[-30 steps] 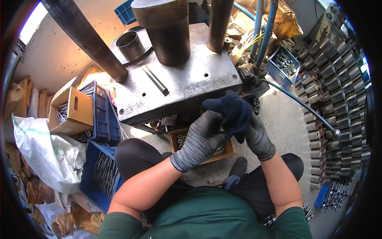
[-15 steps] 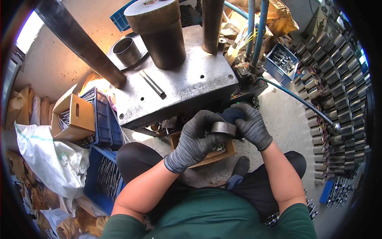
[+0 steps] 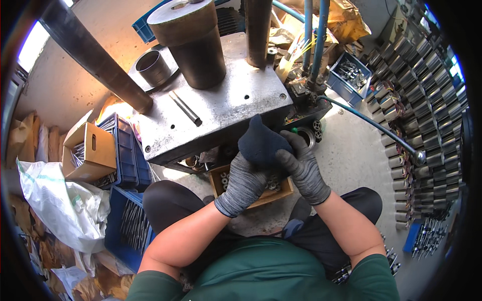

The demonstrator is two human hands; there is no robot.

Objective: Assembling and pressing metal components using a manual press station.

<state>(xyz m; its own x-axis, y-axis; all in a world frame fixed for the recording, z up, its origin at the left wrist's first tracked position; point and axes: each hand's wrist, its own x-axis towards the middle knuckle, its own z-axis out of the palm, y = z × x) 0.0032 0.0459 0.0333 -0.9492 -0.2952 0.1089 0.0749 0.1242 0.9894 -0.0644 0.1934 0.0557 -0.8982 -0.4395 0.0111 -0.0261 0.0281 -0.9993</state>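
A dark blue cloth is held up just in front of the metal table's front edge, nearer its right corner. The gloved hands are close together on it: the right hand pinches the cloth's side between thumb and fingers, while the left hand's fingers are hidden beneath it, their grip impossible to tell. Below, a wooden box contains small metal rings. A rod lies between the table's centre and front edge; a thick cylinder stands toward the back edge.
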